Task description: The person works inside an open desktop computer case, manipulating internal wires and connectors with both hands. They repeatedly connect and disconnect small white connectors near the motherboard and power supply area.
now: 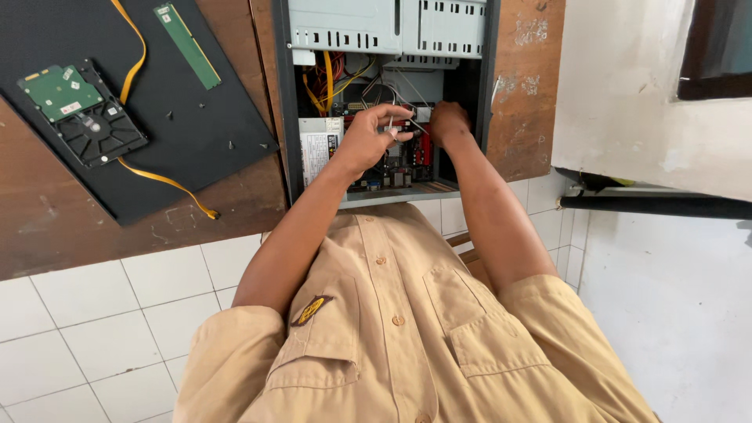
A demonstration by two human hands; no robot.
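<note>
1. I see my left hand [368, 137] inside the open computer case [286, 94], fingers pinched on thin grey wires [399, 98] above the red motherboard [423, 149], probably to keep them off it.
2. My right hand [448, 121] is curled beside it; I cannot tell what it grips.
3. Left of the case, a hard drive [82, 113], memory stick [188, 45] and yellow cable [160, 180] lie on a black panel [204, 133].

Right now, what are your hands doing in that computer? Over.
Left hand pinching thin grey wires. Right hand deep inside open grey metal computer case. Yellow and red cables crowd beside them.
</note>
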